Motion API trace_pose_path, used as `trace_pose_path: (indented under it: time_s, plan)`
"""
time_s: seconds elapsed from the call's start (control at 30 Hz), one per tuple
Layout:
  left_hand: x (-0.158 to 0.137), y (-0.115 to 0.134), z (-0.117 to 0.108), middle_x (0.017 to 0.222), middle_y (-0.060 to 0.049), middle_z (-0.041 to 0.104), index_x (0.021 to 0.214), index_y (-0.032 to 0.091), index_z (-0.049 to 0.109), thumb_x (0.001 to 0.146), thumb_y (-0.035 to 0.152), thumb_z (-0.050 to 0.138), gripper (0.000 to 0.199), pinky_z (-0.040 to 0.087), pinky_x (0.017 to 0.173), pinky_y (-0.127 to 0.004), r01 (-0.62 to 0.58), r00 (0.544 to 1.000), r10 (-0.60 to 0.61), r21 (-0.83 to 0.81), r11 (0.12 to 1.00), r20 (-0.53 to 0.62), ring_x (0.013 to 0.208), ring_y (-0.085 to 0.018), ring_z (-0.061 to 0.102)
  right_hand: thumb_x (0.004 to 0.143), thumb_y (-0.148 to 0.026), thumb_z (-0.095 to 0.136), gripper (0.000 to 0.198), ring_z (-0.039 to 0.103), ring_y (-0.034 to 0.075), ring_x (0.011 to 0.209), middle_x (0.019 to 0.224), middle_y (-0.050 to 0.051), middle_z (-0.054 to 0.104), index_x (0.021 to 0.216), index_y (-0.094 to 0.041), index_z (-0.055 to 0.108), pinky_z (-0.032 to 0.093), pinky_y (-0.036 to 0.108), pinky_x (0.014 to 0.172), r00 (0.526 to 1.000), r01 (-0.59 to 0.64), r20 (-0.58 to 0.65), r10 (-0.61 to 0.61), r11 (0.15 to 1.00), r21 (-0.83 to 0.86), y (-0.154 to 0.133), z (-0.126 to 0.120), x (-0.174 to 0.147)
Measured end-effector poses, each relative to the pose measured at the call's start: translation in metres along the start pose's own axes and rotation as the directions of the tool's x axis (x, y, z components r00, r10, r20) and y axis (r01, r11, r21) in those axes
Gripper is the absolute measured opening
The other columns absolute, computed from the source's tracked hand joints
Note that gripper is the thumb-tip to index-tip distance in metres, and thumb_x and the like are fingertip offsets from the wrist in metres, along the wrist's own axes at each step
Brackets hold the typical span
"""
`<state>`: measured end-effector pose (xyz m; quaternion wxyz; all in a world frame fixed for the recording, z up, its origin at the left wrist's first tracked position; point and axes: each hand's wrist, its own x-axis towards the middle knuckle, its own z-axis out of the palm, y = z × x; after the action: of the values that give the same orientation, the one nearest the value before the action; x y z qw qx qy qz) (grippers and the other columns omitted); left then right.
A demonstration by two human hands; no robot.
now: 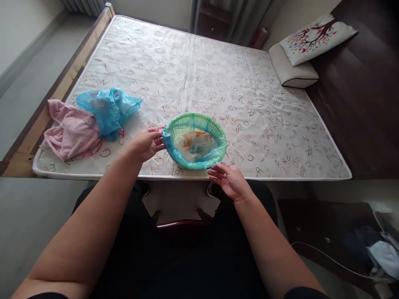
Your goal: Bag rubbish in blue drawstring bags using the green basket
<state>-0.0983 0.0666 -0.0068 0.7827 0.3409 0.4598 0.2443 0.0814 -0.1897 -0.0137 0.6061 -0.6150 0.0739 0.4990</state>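
Observation:
A green plastic wastebasket (223, 137) with a lattice wall stands near the front edge of the mattress. A thin blue plastic bag (170, 146) lines it and is folded over part of the rim. Inside lies a crumpled whitish wrapper (195, 143) with orange print. At the left rim, my left hand (144, 145) pinches the bag's edge, beside a bit of red drawstring. My right hand (230, 180) has its thumb and fingers closed on the bag's edge at the lower right rim.
On the mattress (193, 74), left of the basket, lie a filled blue plastic bag (112, 110) with red strings and a pink cloth (73, 128). A pillow (318, 39) rests on a bolster (289, 68) at the far right. A cable (330, 259) hangs by a dark cabinet (311, 224).

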Motion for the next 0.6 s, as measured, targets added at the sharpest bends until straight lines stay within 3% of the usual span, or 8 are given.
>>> trace_pose_path:
  time_s: [0.1, 0.2, 0.3, 0.4, 0.5, 0.6]
  plan:
    - [-0.005, 0.0, -0.002, 0.091, -0.008, 0.073, 0.096, 0.015, 0.064, 0.081, -0.003, 0.073, 0.025, 0.066, 0.076, -0.041, 0.055, 0.994, -0.052, -0.029, 0.998, 0.096, 0.079, -0.024, 0.076, 0.096, -0.019, 0.08, 0.011, 0.083, 0.021, 0.083, 0.087, 0.006, 0.083, 0.088, -0.017, 0.073, 0.068, 0.03, 0.069, 1.0, -0.007, -0.002, 0.007, 1.0, -0.004, -0.003, -0.001, -0.004]
    - [-0.009, -0.005, 0.002, 0.09, -0.005, 0.071, 0.093, 0.017, 0.059, 0.076, -0.001, 0.075, 0.03, 0.065, 0.073, -0.042, 0.046, 0.995, -0.042, -0.051, 0.998, 0.086, 0.077, -0.024, 0.075, 0.099, -0.017, 0.076, 0.011, 0.085, 0.022, 0.085, 0.087, 0.006, 0.083, 0.089, -0.017, 0.071, 0.069, 0.031, 0.071, 0.999, 0.018, -0.04, -0.016, 0.999, 0.038, 0.0, 0.004, -0.006]
    - [-0.014, -0.014, 0.009, 0.094, -0.004, 0.071, 0.09, 0.018, 0.057, 0.072, -0.002, 0.076, 0.033, 0.062, 0.07, -0.037, 0.007, 0.998, -0.001, -0.095, 0.995, 0.059, 0.075, -0.02, 0.072, 0.095, -0.016, 0.081, 0.014, 0.079, 0.017, 0.065, 0.087, 0.006, 0.084, 0.089, -0.017, 0.069, 0.066, 0.027, 0.059, 0.997, 0.044, -0.064, -0.045, 0.999, -0.011, 0.003, 0.01, -0.005]
    - [-0.017, -0.023, 0.016, 0.1, -0.003, 0.072, 0.088, 0.02, 0.054, 0.069, -0.001, 0.077, 0.036, 0.058, 0.066, -0.031, -0.014, 0.995, 0.031, -0.189, 0.982, 0.09, 0.077, -0.018, 0.071, 0.09, -0.018, 0.086, 0.019, 0.058, 0.007, 0.041, 0.091, 0.007, 0.086, 0.088, -0.018, 0.067, 0.055, 0.02, 0.045, 0.994, 0.101, -0.035, -0.102, 0.994, -0.035, 0.002, 0.013, -0.004]
    - [-0.018, -0.031, 0.025, 0.1, -0.001, 0.072, 0.09, 0.021, 0.053, 0.071, 0.002, 0.079, 0.037, 0.055, 0.064, -0.029, 0.007, 0.991, 0.035, -0.311, 0.951, 0.129, 0.081, -0.017, 0.071, 0.091, -0.019, 0.083, 0.018, 0.048, 0.003, 0.038, 0.093, 0.006, 0.087, 0.089, -0.019, 0.066, 0.056, 0.019, 0.046, 0.993, 0.119, -0.013, -0.119, 0.992, 0.036, 0.002, 0.019, -0.005]
    - [-0.019, -0.042, 0.037, 0.096, 0.002, 0.07, 0.092, 0.023, 0.054, 0.073, 0.003, 0.079, 0.037, 0.058, 0.074, -0.029, 0.019, 0.992, 0.034, -0.412, 0.911, 0.123, 0.086, -0.016, 0.071, 0.089, -0.022, 0.085, 0.022, 0.05, 0.005, 0.038, 0.093, 0.004, 0.086, 0.091, -0.021, 0.064, 0.06, 0.023, 0.048, 0.995, 0.103, 0.004, -0.103, 0.994, 0.026, 0.009, 0.029, -0.007]
